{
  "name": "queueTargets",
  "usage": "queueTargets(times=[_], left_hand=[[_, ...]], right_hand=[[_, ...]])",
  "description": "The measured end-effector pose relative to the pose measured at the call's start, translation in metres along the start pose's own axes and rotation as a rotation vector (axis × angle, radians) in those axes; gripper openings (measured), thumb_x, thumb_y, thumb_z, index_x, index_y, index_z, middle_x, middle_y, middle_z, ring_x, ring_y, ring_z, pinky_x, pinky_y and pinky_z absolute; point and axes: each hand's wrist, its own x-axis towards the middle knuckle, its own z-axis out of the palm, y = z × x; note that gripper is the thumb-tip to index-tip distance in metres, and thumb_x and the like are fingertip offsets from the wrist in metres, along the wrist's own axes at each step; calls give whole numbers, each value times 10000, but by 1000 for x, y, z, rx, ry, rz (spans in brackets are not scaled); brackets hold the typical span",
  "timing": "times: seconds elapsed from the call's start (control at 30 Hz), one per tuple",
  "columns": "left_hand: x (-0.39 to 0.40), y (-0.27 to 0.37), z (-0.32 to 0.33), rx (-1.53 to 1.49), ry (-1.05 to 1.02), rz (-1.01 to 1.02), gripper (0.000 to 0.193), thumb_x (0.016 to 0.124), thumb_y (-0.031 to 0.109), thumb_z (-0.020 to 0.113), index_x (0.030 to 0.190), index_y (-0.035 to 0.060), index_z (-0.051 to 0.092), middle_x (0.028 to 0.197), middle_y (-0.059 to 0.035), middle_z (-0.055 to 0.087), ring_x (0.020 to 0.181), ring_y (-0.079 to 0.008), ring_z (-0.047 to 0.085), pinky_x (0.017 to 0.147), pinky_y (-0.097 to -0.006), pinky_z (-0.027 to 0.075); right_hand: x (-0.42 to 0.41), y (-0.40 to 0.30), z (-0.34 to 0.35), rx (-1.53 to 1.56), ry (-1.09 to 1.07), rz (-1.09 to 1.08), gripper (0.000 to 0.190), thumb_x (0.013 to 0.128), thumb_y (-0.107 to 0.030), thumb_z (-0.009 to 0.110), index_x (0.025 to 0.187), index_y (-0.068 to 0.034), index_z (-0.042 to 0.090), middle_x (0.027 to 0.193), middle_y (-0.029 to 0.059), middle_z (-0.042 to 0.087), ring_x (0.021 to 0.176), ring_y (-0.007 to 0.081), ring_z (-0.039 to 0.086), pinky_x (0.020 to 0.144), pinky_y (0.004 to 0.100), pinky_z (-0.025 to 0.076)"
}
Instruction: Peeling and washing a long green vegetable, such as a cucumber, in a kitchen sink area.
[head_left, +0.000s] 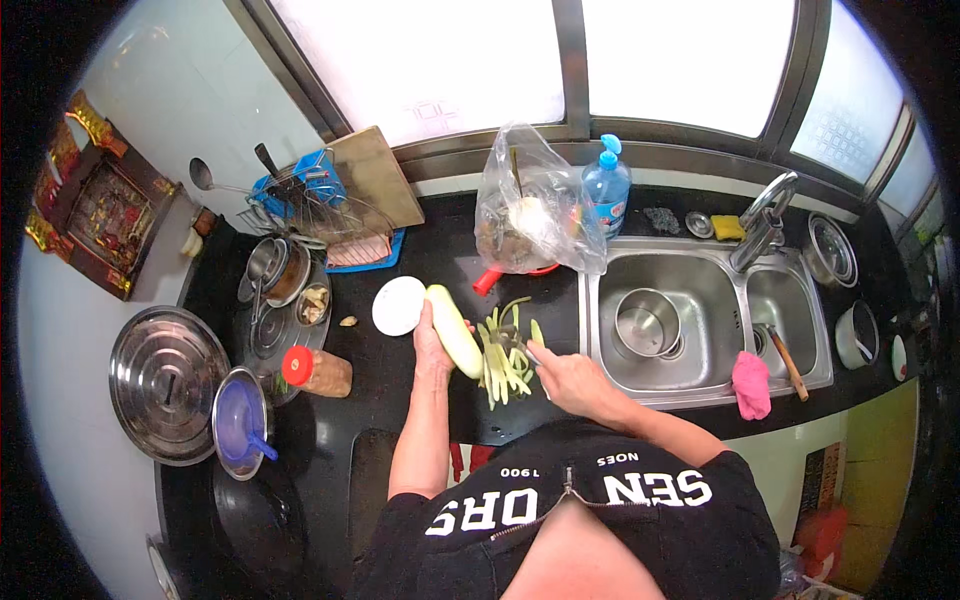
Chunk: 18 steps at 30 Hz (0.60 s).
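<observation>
A long pale green peeled gourd (454, 330) lies slanted in my left hand (433, 341), whose thumb rests along its left side. My right hand (574, 379) is closed around the handle of a peeler (514, 337), partly hidden by the fingers; its head is over the peelings. Green peel strips (504, 367) lie heaped on the black countertop (465, 416), just right of the gourd's lower end. A small white plate (398, 306) sits left of the gourd's upper end.
A double steel sink (589, 322) with a steel pot (646, 322) is at the right. Behind the peelings stand a filled plastic bag (525, 225) and a blue bottle (609, 195). Leftward are a red-lidded jar (322, 373), a small bowl (313, 304) and a large steel lid (169, 385).
</observation>
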Motion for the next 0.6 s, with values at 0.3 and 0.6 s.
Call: queueTargets(times=[0.3,0.6], left_hand=[[-36,-36,24,210,-221,-5,399,947,350,311,958,25,541,745,-96,589,613,-198,586,557,-335,505],[-24,-43,18,275,-191,95,359,946,299,384,997,-9,559,817,-81,608,681,-175,607,594,-325,511]], right_hand=[[49,-6,16,-65,194,27,402,848,-150,479,1228,-35,414,658,216,598,609,388,597,577,483,477],[39,-13,21,-128,95,40,413,847,-154,472,1234,-38,386,634,217,591,586,384,601,550,489,478]])
